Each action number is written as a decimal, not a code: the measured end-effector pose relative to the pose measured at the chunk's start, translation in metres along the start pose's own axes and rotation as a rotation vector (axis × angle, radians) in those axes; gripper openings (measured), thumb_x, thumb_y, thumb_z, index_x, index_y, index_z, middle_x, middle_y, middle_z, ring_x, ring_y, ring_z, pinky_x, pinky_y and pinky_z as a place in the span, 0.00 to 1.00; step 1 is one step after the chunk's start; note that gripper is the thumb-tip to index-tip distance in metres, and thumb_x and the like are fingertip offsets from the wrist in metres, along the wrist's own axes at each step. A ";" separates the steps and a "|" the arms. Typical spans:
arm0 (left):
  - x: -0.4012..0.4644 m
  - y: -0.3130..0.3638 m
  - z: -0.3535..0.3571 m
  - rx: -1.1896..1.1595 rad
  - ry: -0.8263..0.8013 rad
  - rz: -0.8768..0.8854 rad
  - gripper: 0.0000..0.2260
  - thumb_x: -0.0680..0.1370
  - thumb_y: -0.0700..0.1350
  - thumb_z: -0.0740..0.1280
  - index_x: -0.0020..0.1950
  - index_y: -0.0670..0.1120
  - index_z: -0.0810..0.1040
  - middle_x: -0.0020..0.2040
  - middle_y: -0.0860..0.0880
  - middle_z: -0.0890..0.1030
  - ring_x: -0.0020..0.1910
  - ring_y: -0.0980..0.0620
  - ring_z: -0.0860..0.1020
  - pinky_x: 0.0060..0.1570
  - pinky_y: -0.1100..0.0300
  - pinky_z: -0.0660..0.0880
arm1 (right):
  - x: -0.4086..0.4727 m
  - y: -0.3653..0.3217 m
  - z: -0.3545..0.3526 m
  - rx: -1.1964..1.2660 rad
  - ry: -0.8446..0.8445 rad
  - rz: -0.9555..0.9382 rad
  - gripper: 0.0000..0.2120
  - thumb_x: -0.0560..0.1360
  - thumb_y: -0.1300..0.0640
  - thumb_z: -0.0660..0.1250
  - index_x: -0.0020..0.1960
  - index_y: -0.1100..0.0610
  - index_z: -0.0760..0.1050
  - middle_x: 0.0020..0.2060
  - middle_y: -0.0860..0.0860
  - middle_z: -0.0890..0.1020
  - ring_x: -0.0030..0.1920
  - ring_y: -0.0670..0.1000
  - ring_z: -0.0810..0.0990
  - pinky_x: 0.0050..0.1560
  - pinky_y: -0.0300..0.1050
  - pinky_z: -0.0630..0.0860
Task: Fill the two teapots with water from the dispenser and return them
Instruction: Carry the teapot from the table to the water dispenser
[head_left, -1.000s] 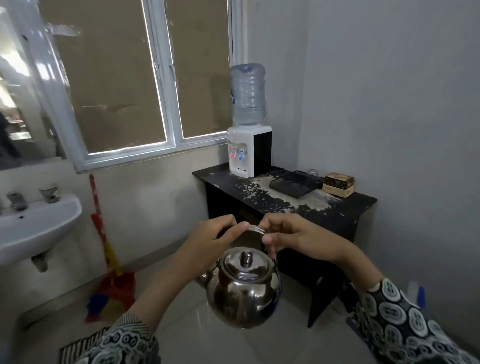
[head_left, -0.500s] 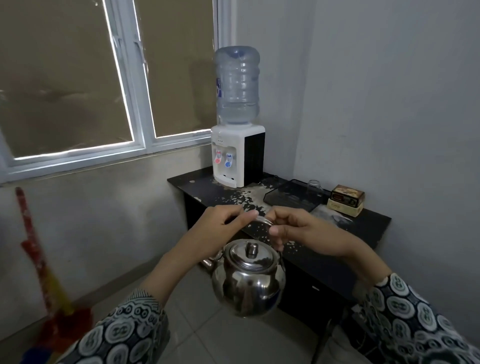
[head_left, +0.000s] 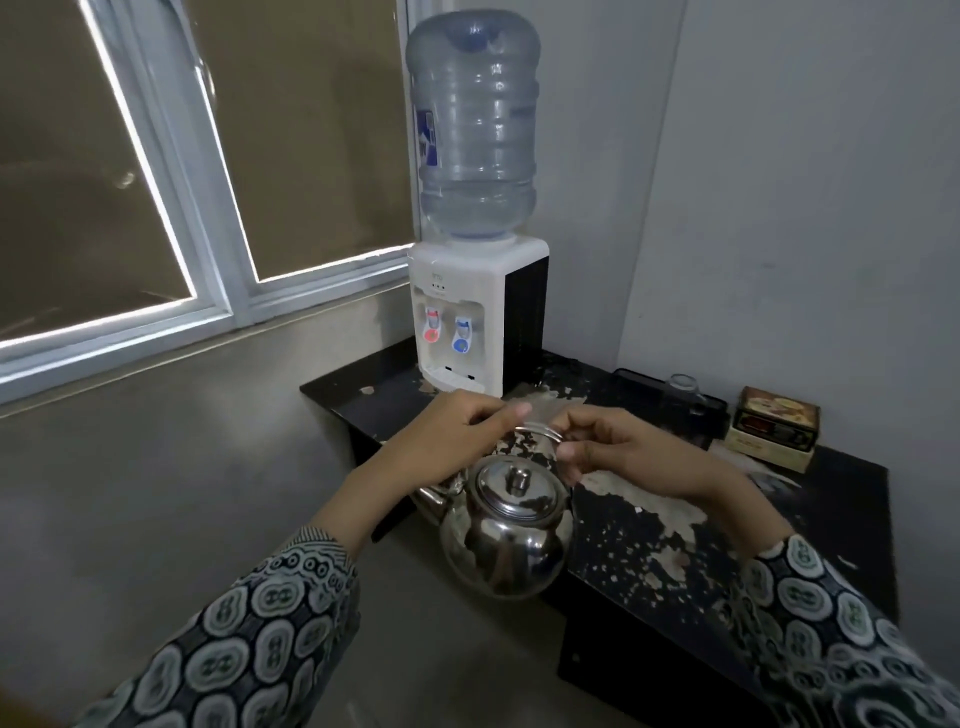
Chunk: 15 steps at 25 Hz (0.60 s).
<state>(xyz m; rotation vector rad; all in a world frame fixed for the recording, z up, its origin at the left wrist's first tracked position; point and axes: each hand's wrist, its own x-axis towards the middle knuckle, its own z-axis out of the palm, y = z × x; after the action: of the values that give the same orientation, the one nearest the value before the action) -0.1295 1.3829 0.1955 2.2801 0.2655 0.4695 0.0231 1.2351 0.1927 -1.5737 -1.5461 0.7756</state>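
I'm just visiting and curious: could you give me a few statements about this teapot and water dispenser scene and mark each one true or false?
1. Both hands, left hand and right hand, hold the teapot by its wire handle. True.
2. The teapot's lid is off. False: the lid sits on it.
3. The dispenser has a red tap and a blue tap. True.
4. The teapot stands under the blue tap. False: it hangs in the air at the front edge of the table, away from the taps.
5. The water bottle lies on the floor. False: it sits upside down on top of the dispenser.
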 end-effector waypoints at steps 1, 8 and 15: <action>0.011 -0.016 -0.003 0.021 -0.012 -0.012 0.20 0.79 0.54 0.60 0.31 0.44 0.73 0.28 0.47 0.71 0.26 0.56 0.69 0.34 0.59 0.68 | 0.017 0.012 -0.002 -0.018 0.003 0.019 0.08 0.77 0.64 0.59 0.51 0.70 0.70 0.37 0.54 0.75 0.37 0.46 0.75 0.44 0.39 0.75; 0.113 -0.152 -0.004 0.165 -0.138 -0.115 0.15 0.79 0.55 0.60 0.35 0.51 0.71 0.33 0.52 0.76 0.34 0.57 0.75 0.41 0.58 0.72 | 0.141 0.125 -0.026 -0.099 0.007 0.142 0.05 0.77 0.63 0.61 0.50 0.65 0.73 0.37 0.50 0.77 0.38 0.43 0.77 0.43 0.40 0.74; 0.215 -0.256 0.008 0.334 -0.337 -0.169 0.08 0.79 0.53 0.61 0.50 0.48 0.72 0.42 0.52 0.74 0.41 0.52 0.72 0.48 0.50 0.73 | 0.234 0.234 -0.060 -0.132 -0.012 0.251 0.06 0.77 0.60 0.62 0.47 0.64 0.71 0.38 0.54 0.74 0.39 0.46 0.73 0.43 0.37 0.71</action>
<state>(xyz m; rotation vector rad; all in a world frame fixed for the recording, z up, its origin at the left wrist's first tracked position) 0.0589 1.6216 0.0557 2.5845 0.3842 -0.0552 0.2118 1.4718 0.0462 -1.8891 -1.4505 0.8339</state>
